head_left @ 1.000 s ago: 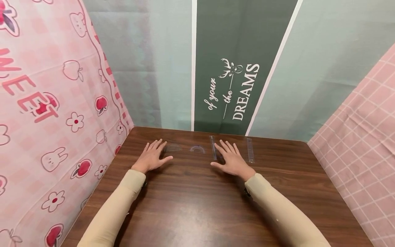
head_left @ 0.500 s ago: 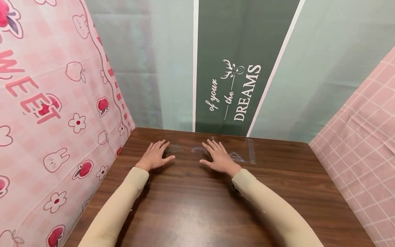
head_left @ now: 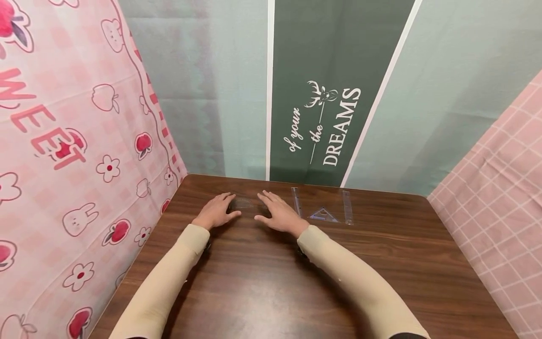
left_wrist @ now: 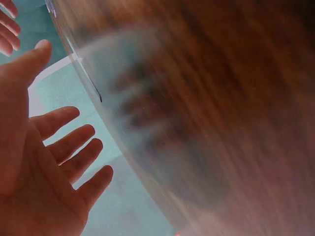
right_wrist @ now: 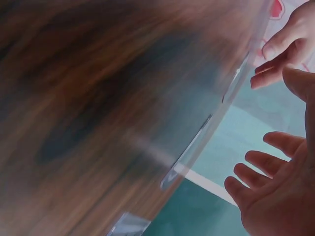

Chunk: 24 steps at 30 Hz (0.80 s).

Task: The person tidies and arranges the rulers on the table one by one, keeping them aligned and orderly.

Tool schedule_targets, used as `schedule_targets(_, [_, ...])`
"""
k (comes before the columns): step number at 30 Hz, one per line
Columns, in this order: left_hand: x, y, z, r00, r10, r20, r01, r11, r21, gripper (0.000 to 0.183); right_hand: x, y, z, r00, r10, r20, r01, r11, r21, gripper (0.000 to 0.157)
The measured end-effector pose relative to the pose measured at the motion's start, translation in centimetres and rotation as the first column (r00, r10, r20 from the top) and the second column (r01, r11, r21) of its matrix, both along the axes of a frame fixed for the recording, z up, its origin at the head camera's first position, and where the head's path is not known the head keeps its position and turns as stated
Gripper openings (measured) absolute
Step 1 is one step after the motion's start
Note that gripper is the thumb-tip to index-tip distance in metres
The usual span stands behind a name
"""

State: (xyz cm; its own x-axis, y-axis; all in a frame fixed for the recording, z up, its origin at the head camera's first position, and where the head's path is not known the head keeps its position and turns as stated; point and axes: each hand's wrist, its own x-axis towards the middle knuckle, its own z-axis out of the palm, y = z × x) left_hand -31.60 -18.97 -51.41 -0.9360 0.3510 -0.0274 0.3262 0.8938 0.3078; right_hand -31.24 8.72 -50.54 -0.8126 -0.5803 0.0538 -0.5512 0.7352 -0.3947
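Observation:
My left hand [head_left: 215, 210] is over the far left of the table, fingers spread and holding nothing. Just right of its fingertips lies a clear protractor [head_left: 243, 203]. My right hand [head_left: 277, 213] is stretched out palm down over the place of a second protractor, which it mostly hides in the head view; a long clear edge of that protractor [right_wrist: 189, 147] shows in the right wrist view. Both wrist views show the fingers apart from the tabletop. To the right lie a clear ruler [head_left: 296, 201], a set square [head_left: 323, 215] and another ruler [head_left: 347, 207].
The brown wooden table [head_left: 254, 282] has a glossy, reflecting top. Behind it hangs a green curtain [head_left: 241, 94] with printed lettering. Pink patterned cloth [head_left: 84, 188] closes off the left, and pink checked cloth [head_left: 495, 212] the right.
My right hand has moved left from beside the set square, across the first ruler, to the second protractor. That ruler and the set square are uncovered. My left hand has hardly moved.

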Motion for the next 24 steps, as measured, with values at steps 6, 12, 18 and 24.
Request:
schedule_targets(6, [-0.6,0.4,0.2,0.999,0.020,0.043,-0.019,1.000,-0.010,0.072,-0.7,-1.9,0.0,0.999,-0.019,0.050,0.018,1.000,0.016,0.082])
schedule_targets(12, [-1.2,0.7,0.1,0.998,0.036,0.052,-0.036,0.999,0.003,0.065,-1.4,-3.1,-0.3,0.996,-0.023,0.088,0.023,1.000,0.001,0.078])
schedule_targets(18, [-1.7,0.9,-0.2,0.999,0.051,0.000,-0.051,0.998,-0.023,0.055,-2.3,-4.1,-0.9,0.993,-0.041,0.111,0.042,0.999,-0.011,0.075])
schedule_targets(24, [-1.8,1.1,0.2,0.997,0.077,-0.017,-0.077,0.997,-0.028,0.049,-2.8,-5.2,-1.3,0.992,-0.043,0.120,0.043,0.999,-0.005,0.073])
